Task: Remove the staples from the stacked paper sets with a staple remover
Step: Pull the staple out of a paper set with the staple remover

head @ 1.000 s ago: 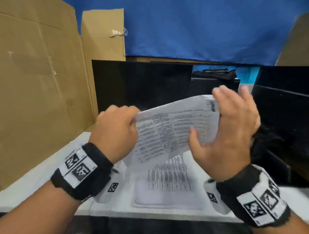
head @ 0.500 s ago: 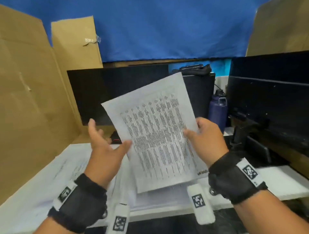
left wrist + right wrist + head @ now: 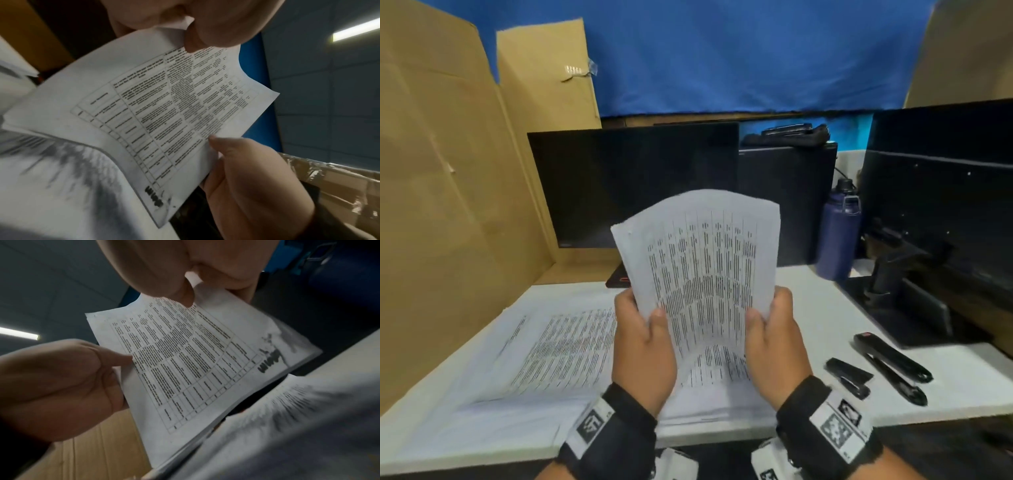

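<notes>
I have the paper set (image 3: pixel 709 270) upright between both hands, above the near edge of the desk (image 3: pixel 822 308). My left hand (image 3: pixel 643 346) grips its lower left edge, thumb on the printed face and fingers behind; my right hand (image 3: pixel 774 346) grips the lower right edge the same way. The sheets bow toward me, and the top edge curls back a little. In the left wrist view the set (image 3: pixel 156 104) shows a printed table, with my left thumb (image 3: pixel 197 40) pressed on its face and my right hand (image 3: pixel 246 175) gripping the opposite edge. The right wrist view shows the same set (image 3: pixel 185 356) from the other side, my right thumb (image 3: pixel 180 293) on the print and my left hand (image 3: pixel 61 386) at the far edge.

Under my hands a stack of papers (image 3: pixel 719 407) lies flat on the desk, and more printed sheets (image 3: pixel 551 346) are spread to its left. To the right of my right hand, well apart from it, lie the staple remover (image 3: pixel 847 377) and beside it a stapler (image 3: pixel 893 366). A blue bottle (image 3: pixel 837 236) stands farther back on the right.
</notes>
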Motion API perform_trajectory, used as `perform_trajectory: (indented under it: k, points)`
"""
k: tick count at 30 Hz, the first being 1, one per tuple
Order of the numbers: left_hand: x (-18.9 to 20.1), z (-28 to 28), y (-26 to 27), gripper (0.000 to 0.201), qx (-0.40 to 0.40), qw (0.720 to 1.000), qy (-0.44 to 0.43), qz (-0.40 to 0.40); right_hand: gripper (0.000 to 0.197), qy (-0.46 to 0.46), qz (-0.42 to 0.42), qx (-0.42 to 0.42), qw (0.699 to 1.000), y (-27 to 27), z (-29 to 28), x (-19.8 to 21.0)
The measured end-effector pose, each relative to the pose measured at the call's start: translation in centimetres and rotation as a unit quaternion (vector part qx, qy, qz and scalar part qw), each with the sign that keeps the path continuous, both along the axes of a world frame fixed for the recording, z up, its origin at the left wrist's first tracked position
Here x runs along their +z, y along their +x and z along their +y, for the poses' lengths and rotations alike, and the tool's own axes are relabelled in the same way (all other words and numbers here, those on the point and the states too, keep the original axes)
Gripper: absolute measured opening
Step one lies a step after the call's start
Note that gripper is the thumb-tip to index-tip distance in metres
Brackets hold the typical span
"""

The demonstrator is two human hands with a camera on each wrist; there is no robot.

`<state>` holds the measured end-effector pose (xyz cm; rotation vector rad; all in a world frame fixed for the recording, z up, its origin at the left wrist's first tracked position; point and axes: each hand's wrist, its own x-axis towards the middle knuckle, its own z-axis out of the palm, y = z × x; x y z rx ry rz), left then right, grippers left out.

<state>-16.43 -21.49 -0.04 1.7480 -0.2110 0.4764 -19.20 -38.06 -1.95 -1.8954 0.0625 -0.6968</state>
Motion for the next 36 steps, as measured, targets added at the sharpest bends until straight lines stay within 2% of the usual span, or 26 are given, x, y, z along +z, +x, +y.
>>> perform_trajectory:
  k: [3,6,8,13,18,22,25,27,32,36]
  points:
    - [-2.1,0.4,0.6,0.025,-0.007,0.998,-0.017,0.060,0.032,0.030,0.045,0.013,0.998,0.0,0.2,-2.2]
    - [-3.4,1.0,1.1,0.034,-0.038,0.990,-0.065,0.122,0.036,0.062,0.070,0.006,0.996,0.3,-0.2,-3.0]
    - [-3.5,1.1,1.3,0.034,-0.037,0.989,-0.069,0.124,0.033,0.086,0.078,0.003,0.993,0.6,-0.4,-2.8]
    - [-2.8,1.8,1.8,0.022,-0.020,0.994,-0.055,0.097,0.028,0.074,0.066,-0.004,0.995,1.0,-0.5,-2.4]
    - [-3.5,1.9,1.6,0.026,-0.053,0.984,-0.089,0.148,0.021,0.093,0.093,-0.002,0.991,1.0,-0.6,-3.5]
    - [-3.5,2.4,2.3,0.018,-0.031,0.987,-0.075,0.142,0.029,0.081,0.101,-0.002,0.992,1.5,-0.6,-3.4]
    - [-3.8,2.9,2.7,0.013,-0.034,0.982,-0.087,0.162,0.013,0.090,0.095,-0.003,0.991,1.6,-0.5,-3.6]
    - [-4.1,3.0,2.7,0.012,-0.044,0.977,-0.099,0.184,0.015,0.106,0.094,0.010,0.990,1.8,-0.5,-3.7]
    - [-3.7,3.5,2.9,0.014,-0.048,0.985,-0.035,0.161,0.013,0.089,0.093,0.022,0.991,2.3,-0.5,-3.4]
    - [-2.4,4.8,3.1,0.022,-0.018,0.989,0.018,0.147,0.011,0.065,0.147,0.125,0.979,1.0,-2.3,-1.7]
